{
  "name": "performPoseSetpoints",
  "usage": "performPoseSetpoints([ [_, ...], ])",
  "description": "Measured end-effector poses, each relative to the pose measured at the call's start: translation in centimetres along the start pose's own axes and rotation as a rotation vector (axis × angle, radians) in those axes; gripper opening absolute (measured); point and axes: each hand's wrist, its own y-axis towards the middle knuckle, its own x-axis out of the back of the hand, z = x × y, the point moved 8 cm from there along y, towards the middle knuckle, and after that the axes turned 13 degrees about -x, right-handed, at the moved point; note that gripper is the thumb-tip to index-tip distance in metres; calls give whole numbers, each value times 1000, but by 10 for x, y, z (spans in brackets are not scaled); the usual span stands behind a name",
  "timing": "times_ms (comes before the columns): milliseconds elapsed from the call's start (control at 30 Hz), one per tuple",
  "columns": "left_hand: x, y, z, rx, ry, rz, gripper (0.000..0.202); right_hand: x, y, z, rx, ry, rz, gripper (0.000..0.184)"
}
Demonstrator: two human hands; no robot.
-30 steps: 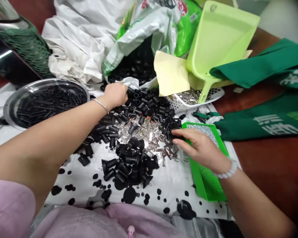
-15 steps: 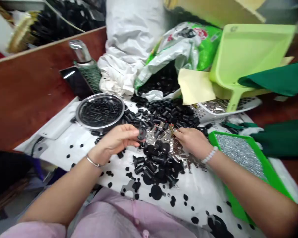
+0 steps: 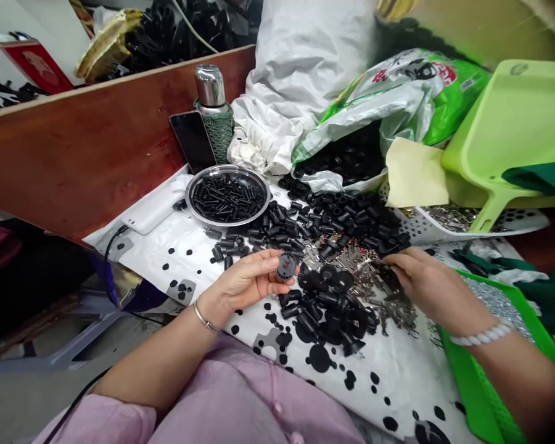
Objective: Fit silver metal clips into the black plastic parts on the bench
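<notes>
My left hand [image 3: 246, 282] pinches a small round black plastic part [image 3: 286, 267] between thumb and fingers, just left of a heap of black flanged parts [image 3: 329, 303]. My right hand [image 3: 422, 282] rests fingers-down on a scatter of small silver metal pieces [image 3: 374, 283], its fingertips closed on one of them; what it holds is too small to name. Behind both hands lies a spread of short black tubes [image 3: 333, 219] on a white cloth with black spots [image 3: 398, 376].
A steel bowl [image 3: 198, 206] of black springs stands at the back left, beside a phone [image 3: 193, 140] and a flask [image 3: 213, 108]. Behind are white and green bags [image 3: 398, 92], a lime dustpan [image 3: 513, 123], a white perforated tray [image 3: 527, 221]. A green basket [image 3: 472, 382] sits right. A wooden board [image 3: 74, 160] borders the left.
My left hand came back from the far tubes with a black part and now holds it near the heap. My right hand shifted onto the silver pieces. The view swung left.
</notes>
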Motion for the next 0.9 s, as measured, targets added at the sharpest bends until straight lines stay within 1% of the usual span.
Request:
performPoseSetpoints([
  [67,-1,-1,-1,-3,-1,9,27,16,-1,11,17,88,-86,29],
  [100,-3,-1,-1,-1,1,18,29,24,-2,21,37,148,-120,29],
  [167,-6,-2,0,6,14,38,30,40,-6,49,110,281,-142,26],
  [233,-8,-4,-1,3,37,57,30,56,-11,80,214,569,-97,15],
  [333,-11,-7,-3,-10,78,82,30,67,-16,120,316,710,-9,16],
  [400,-11,-10,-5,-23,100,76,30,67,-18,135,358,730,31,17],
  [467,-8,-12,-7,-38,122,57,29,63,-18,143,374,732,58,18],
  [567,-4,-14,-9,-86,191,35,29,59,-17,146,362,740,85,17],
  [700,-2,-15,-13,-160,409,57,32,55,-14,146,312,741,149,17],
  [767,-2,-15,-15,-170,529,68,33,51,-12,145,282,755,208,18],
  [833,-1,-15,-16,-167,594,73,33,47,-13,147,274,758,250,18],
  [900,1,-15,-16,-150,595,79,32,48,-16,150,306,704,211,19],
])
